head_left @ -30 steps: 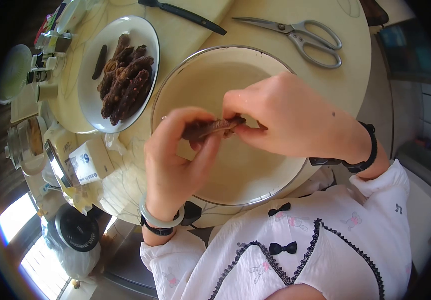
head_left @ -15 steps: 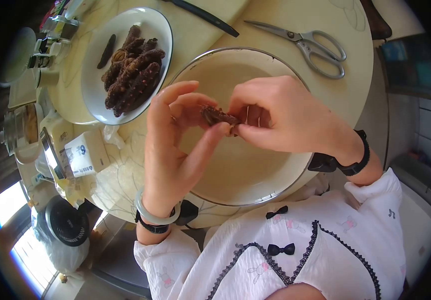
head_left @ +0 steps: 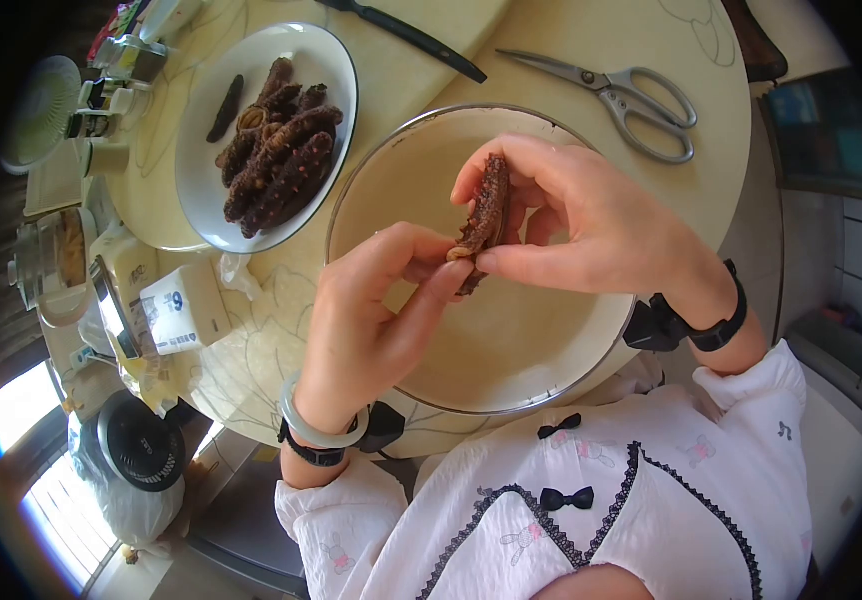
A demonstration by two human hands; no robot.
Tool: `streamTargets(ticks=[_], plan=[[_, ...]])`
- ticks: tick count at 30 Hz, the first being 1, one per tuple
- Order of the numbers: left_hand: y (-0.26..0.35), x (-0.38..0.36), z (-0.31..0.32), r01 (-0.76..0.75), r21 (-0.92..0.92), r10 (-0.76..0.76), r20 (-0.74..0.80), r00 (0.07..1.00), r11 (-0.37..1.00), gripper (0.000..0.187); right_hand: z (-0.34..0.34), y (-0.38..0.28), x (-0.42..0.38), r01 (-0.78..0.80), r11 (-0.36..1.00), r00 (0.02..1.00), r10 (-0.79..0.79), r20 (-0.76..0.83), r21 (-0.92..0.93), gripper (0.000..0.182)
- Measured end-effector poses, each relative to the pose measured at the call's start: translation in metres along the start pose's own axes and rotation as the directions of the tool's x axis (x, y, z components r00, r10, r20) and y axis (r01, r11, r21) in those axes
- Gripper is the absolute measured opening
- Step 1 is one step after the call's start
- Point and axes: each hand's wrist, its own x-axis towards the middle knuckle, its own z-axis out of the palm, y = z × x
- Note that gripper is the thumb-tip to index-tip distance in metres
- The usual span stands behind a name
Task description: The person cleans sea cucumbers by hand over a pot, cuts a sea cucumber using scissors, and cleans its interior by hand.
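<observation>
A dark brown, bumpy sea cucumber (head_left: 489, 205) is held between both hands above a wide cream basin (head_left: 511, 360). My right hand (head_left: 591, 215) wraps round its upper length, with the thumb near its lower end. The thumb and forefinger of my left hand (head_left: 376, 305) pinch a pale bit at that lower end. To the upper left, a white plate (head_left: 196, 205) with a dark rim bears several more sea cucumbers (head_left: 276, 165), one lying apart from the pile.
Metal scissors (head_left: 621, 95) lie beyond the basin at the upper right. A black-handled tool (head_left: 421, 40) rests on a board at the top. Jars, a white package (head_left: 186, 310) and a clear container (head_left: 56, 255) stand at the left. A black fan-like object (head_left: 141, 440) is lower left.
The sea cucumber has turned from lying roughly sideways to nearly upright in view. My right hand has opened round its length, and my left hand has moved lower with its fingers closer together.
</observation>
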Motion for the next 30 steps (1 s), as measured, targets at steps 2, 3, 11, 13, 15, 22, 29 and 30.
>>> streamTargets(ticks=[2,3,11,13,15,22,29,30], plan=[[0.001,0.0,-0.001,0.048,-0.065,-0.047,0.02,0.999,0.997,0.01,-0.004,-0.005,0.0,-0.058,0.998,0.996,0.06,0.067,-0.034,0.032],[0.002,0.001,-0.001,0.046,-0.063,-0.045,0.017,0.999,0.997,0.01,-0.004,-0.005,0.001,-0.054,0.998,0.996,0.056,0.068,-0.035,0.032],[0.002,0.002,-0.002,0.064,-0.113,-0.058,0.055,0.997,0.992,0.013,-0.003,-0.007,0.002,-0.088,0.996,0.992,0.089,0.084,-0.019,0.029],[0.0,0.001,-0.001,0.054,-0.1,-0.048,0.053,0.997,0.994,0.013,-0.005,-0.007,0.002,-0.077,0.996,0.992,0.082,0.091,-0.055,0.027],[0.001,0.001,0.0,0.042,-0.087,-0.038,0.049,0.998,0.995,0.014,-0.004,-0.004,0.003,-0.065,0.994,0.992,0.074,0.099,-0.091,0.025],[-0.005,0.003,0.01,-0.242,0.492,0.228,0.09,0.969,0.836,0.014,0.012,0.012,0.0,0.177,0.816,0.983,-0.174,0.06,-0.55,0.027],[-0.005,-0.001,0.012,-0.154,0.678,0.04,0.18,0.983,0.718,0.023,0.015,0.024,-0.005,0.159,0.604,0.986,-0.065,0.151,-0.781,0.013],[-0.004,-0.001,0.011,-0.15,0.675,0.044,0.171,0.984,0.723,0.023,0.013,0.02,-0.006,0.164,0.597,0.985,-0.062,0.159,-0.785,0.013]])
